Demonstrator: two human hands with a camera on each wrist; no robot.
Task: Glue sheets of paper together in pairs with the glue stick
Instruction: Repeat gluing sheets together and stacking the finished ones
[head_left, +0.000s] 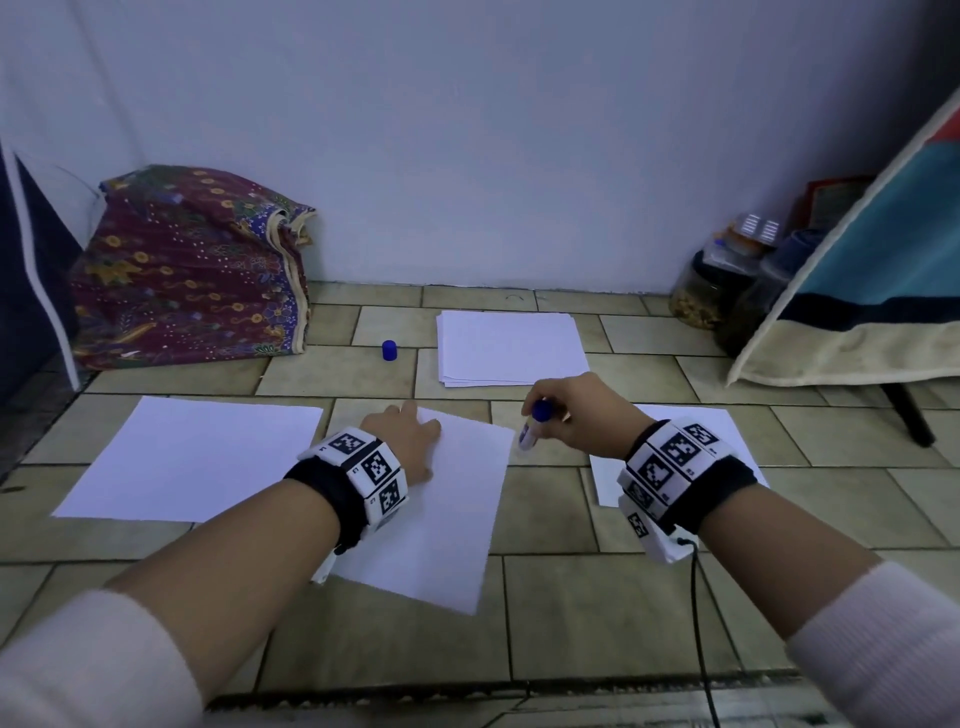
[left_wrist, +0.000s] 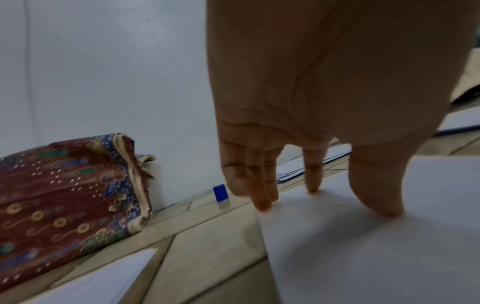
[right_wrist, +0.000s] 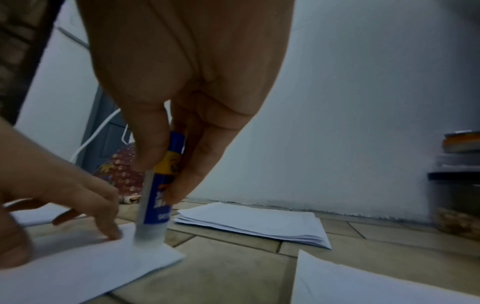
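A white sheet (head_left: 447, 514) (left_wrist: 363, 246) (right_wrist: 78, 265) lies tilted on the tiled floor in front of me. My left hand (head_left: 410, 441) (left_wrist: 311, 195) presses its far left part with straight fingers (right_wrist: 103, 218). My right hand (head_left: 576, 415) (right_wrist: 166, 156) grips the uncapped blue and white glue stick (head_left: 532, 428) (right_wrist: 158, 201), whose lower end touches the sheet's far right corner. The blue cap (head_left: 389, 350) (left_wrist: 221, 193) stands apart on the floor further back. A stack of sheets (head_left: 511, 348) (right_wrist: 254, 224) lies behind.
One sheet (head_left: 192, 460) (left_wrist: 98, 281) lies to the left, another (head_left: 670, 457) (right_wrist: 363, 286) under my right wrist. A patterned cloth bundle (head_left: 192, 270) (left_wrist: 64, 195) leans against the wall at the left. Jars (head_left: 717, 286) (right_wrist: 454, 197) and a draped cloth (head_left: 857, 291) stand at the right.
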